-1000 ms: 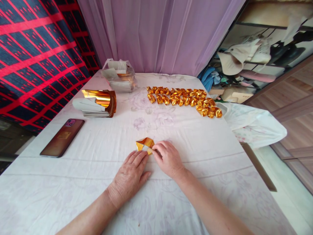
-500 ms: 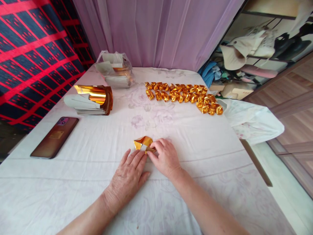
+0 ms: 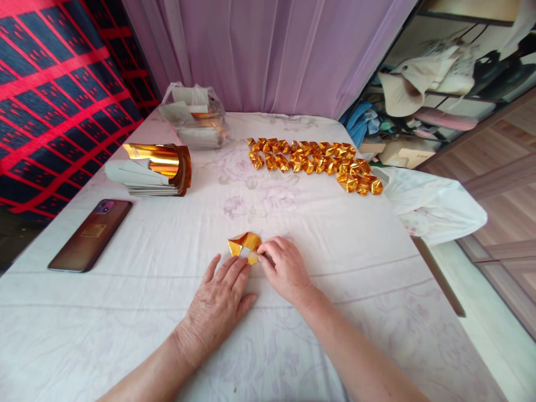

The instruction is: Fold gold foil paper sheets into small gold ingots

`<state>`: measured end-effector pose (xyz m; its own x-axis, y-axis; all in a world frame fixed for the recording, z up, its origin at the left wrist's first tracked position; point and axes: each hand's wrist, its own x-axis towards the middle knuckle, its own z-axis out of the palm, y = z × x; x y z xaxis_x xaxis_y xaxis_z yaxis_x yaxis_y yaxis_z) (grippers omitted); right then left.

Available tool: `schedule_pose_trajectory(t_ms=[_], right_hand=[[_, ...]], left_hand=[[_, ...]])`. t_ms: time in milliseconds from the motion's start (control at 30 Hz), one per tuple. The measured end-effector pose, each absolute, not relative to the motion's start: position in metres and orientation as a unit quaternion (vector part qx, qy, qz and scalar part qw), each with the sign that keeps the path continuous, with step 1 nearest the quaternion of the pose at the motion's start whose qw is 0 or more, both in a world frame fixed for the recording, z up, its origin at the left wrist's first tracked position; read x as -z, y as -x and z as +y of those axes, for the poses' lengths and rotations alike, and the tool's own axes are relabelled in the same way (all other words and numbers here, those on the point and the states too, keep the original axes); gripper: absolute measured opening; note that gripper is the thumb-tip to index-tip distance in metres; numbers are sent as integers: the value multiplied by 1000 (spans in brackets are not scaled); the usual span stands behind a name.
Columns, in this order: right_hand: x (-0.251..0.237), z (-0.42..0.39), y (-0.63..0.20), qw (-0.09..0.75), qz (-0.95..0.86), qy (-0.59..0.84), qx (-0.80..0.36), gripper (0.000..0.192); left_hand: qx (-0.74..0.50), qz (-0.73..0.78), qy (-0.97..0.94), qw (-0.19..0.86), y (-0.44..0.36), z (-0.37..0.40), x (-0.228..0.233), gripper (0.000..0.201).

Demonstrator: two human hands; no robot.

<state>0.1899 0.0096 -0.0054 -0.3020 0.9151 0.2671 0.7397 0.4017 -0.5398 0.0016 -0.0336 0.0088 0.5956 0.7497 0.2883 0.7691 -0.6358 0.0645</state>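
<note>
A partly folded sheet of gold foil paper [image 3: 247, 242] lies flat on the tablecloth, with a strip of its pale inner side showing. My left hand [image 3: 221, 293] rests on the cloth with its fingers stretched out, the fingertips on the sheet's near edge. At the right edge of the sheet, my right hand [image 3: 287, 269] pinches a corner between thumb and forefinger. Its other fingers are curled in, and part of that corner is hidden behind them.
Rows of folded gold paper pieces [image 3: 310, 158] lie at the back right. A curved stack of gold paper sheets [image 3: 157, 174] stands left, behind a phone [image 3: 90, 235]. A clear plastic bag [image 3: 196, 117] of sheets sits farther back. Beyond the right edge hangs a white bag [image 3: 435, 204].
My right hand has shifted slightly right with the paper's corner, and more of the pale inner side shows. My left hand has stayed nearly still.
</note>
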Motion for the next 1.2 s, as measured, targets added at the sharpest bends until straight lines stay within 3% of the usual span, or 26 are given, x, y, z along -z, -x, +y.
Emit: schedule_pose_trajectory(t_ms=[200, 667, 967, 1200], right_hand=[[5, 8, -184, 256, -783, 548, -146, 9], [10, 15, -201, 304, -792, 481, -223, 18], [9, 9, -199, 283, -811, 483, -171, 19], [10, 7, -198, 292, -819, 475, -135, 21]], left_hand=[[143, -427, 892, 34, -1, -34, -9, 39], [150, -435, 888, 14, -2, -33, -9, 33], [225, -421, 878, -20, 14, -23, -7, 24], [225, -522, 822, 21, 35, 1, 2, 46]])
